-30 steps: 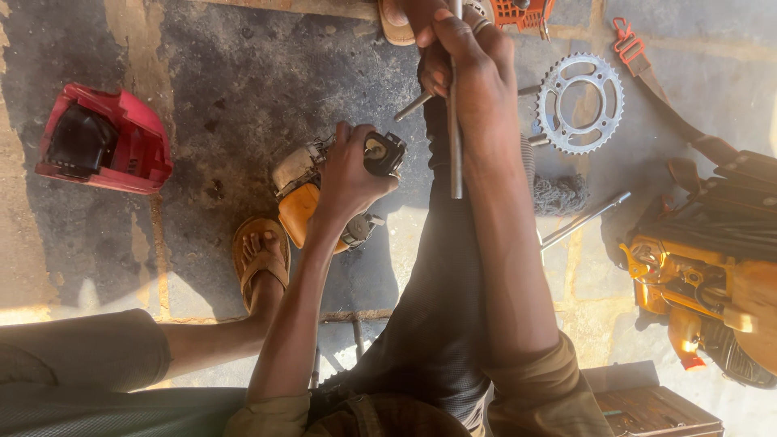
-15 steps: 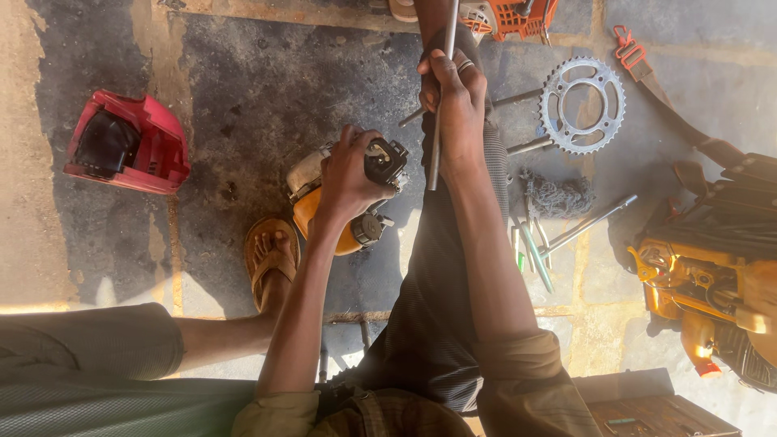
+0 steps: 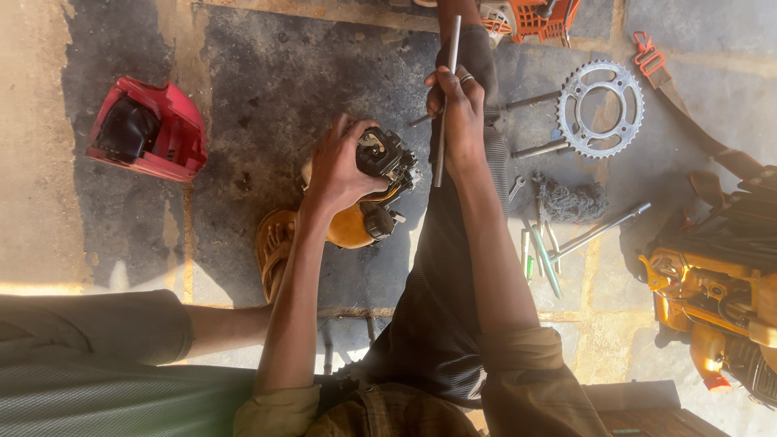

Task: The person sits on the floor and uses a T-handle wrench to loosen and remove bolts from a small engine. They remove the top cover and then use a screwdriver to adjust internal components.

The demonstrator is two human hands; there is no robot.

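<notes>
two hands work over a stone floor (image 3: 267, 97), both the person's own. the left hand (image 3: 340, 166) is wrapped over the top of a small engine (image 3: 376, 182), fingers curled down its near side, pressing it in place; the engine has a black top block and an orange-yellow tank below it, and it sits on the floor just beside a sandalled foot (image 3: 275, 247). the right hand (image 3: 457, 113) is closed around a slim metal rod (image 3: 445, 97), gripping it about midway so the rod stands nearly upright in the view, its lower end just beside the engine's black top (whether it touches is hard to tell). a ring shows on one finger of that hand. the rod and right forearm lie over the person's outstretched leg in dark trousers (image 3: 441, 307).

well apart to the left lies a red plastic engine cover (image 3: 146, 129), hollow side up. to the right of the leg a toothed sprocket (image 3: 600, 109) lies flat with thin rods under it, a bundle of chain (image 3: 571, 198) lies near it, and a few loose hand tools (image 3: 542, 255) rest below that. a yellow machine (image 3: 708, 283) stands at the right edge, and an orange one (image 3: 534, 16) at the top
</notes>
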